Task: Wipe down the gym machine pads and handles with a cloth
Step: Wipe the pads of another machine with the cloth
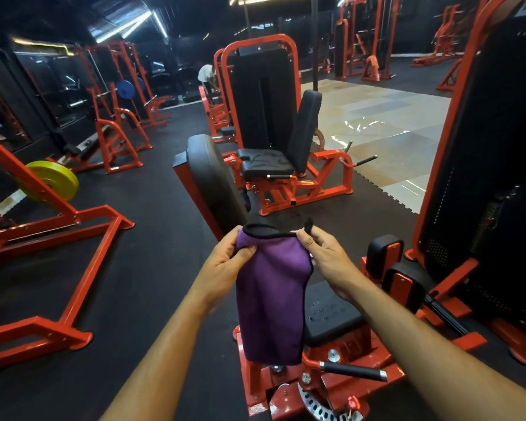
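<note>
Red-framed gym machines crowd the dark rubber floor (152,208). Both hands, left hand (225,261) and right hand (327,258), pinch the purple cloth's (271,299) top corners; it hangs lengthwise, directly over the seat pad (331,314) below.

No legible text or labels

**Count of things in the gym**

One purple cloth (271,299) hangs at six o'clock, held by two hands: the left hand (225,262) and the right hand (328,262). Weight plates number two: one yellow plate (53,183) at nine o'clock, one blue plate (125,89) at ten o'clock. One person (206,75) stands at twelve o'clock.
</note>
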Demonstrator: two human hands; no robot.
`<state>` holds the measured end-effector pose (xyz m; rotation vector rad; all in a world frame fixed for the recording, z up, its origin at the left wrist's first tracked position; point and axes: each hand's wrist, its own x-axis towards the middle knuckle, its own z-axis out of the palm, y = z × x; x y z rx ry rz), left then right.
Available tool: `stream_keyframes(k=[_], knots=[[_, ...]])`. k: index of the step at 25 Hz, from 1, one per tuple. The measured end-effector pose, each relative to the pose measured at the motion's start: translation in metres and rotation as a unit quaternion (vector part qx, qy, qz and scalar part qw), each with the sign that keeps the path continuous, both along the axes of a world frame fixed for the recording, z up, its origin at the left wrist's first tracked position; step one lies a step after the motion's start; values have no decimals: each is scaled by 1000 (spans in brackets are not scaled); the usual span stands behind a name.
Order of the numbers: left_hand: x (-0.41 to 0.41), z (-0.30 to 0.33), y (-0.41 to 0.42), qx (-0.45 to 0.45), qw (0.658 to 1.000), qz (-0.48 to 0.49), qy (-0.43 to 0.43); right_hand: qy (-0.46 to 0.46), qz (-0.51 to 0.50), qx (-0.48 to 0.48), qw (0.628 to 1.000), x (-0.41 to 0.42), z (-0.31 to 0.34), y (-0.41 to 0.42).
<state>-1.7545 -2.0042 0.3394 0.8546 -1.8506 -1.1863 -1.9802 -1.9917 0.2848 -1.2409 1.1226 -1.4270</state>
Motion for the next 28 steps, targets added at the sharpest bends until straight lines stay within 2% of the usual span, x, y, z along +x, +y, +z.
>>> stream_keyframes(k=[2,5,7,10,15,21,25,27,28], knots=[[-1,-1,5,25,1000,2,3,-60,41,47,996,2,-6,-2],[4,-4,6,23,999,27,0,-78,29,32,996,2,-1,3],[13,-8,5,18,999,44,-7,-55,-18,-9,998,1,4,5],[22,-14,4,-38,995,72,-63,10,-60,-72,996,5,13,8],[22,-17,4,-84,989,118,-10,88,-96,-122,984,4,22,7],[17,-15,-5,-45,993,105,-4,108,-102,-124,981,-3,36,5],[12,-15,-3,3,993,91,81,132,-99,-137,977,-6,45,10],[11,-24,-1,53,985,77,142,134,-90,-154,975,-3,53,13],[8,-33,1,89,984,70,137,129,-87,-160,975,-1,58,14]])
